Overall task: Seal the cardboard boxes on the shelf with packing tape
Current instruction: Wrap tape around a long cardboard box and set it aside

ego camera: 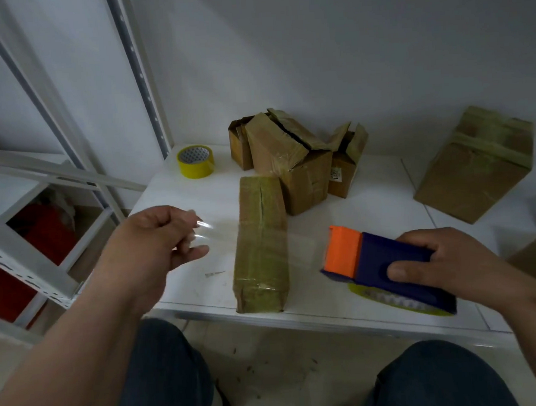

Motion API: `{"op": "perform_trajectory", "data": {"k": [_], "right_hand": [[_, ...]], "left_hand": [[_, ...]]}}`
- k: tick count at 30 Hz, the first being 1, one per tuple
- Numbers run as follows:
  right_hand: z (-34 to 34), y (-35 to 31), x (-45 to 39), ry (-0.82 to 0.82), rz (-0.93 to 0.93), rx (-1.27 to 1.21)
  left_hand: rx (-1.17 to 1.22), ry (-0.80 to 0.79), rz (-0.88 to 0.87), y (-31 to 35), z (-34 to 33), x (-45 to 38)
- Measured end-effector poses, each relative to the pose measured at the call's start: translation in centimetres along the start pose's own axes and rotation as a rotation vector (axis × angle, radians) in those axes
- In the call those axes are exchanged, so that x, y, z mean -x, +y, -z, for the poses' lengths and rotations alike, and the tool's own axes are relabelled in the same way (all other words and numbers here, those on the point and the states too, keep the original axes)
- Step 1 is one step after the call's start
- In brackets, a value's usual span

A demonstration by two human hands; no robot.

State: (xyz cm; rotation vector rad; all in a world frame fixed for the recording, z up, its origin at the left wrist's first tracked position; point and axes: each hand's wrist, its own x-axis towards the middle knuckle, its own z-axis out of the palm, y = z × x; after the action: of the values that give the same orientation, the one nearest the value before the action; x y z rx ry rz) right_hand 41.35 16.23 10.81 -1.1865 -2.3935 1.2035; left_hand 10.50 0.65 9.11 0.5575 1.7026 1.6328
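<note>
A long flat cardboard box wrapped in tape lies on the white shelf near its front edge. My right hand grips a blue and orange tape dispenser to the right of that box. A strip of clear tape stretches from the dispenser across the box top to my left hand, which pinches its free end left of the box. The strip hangs slightly above the box.
A yellow tape roll stands at the back left of the shelf. A cluster of cardboard boxes with loose flaps sits behind the flat box. Another taped box lies at the right. White shelf uprights rise at the left.
</note>
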Motion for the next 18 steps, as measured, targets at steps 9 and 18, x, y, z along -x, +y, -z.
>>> {"op": "perform_trajectory", "data": {"k": [9,18], "right_hand": [[1.7,0.8,-2.2,-0.061,-0.107,0.031],[1.8,1.6,-4.0,-0.142,-0.201,0.159]], "left_hand": [[-0.077,-0.053,0.143,-2.4,-0.2,-2.0],[-0.097,0.003,0.253,-6.3,-0.9,-1.8]]}}
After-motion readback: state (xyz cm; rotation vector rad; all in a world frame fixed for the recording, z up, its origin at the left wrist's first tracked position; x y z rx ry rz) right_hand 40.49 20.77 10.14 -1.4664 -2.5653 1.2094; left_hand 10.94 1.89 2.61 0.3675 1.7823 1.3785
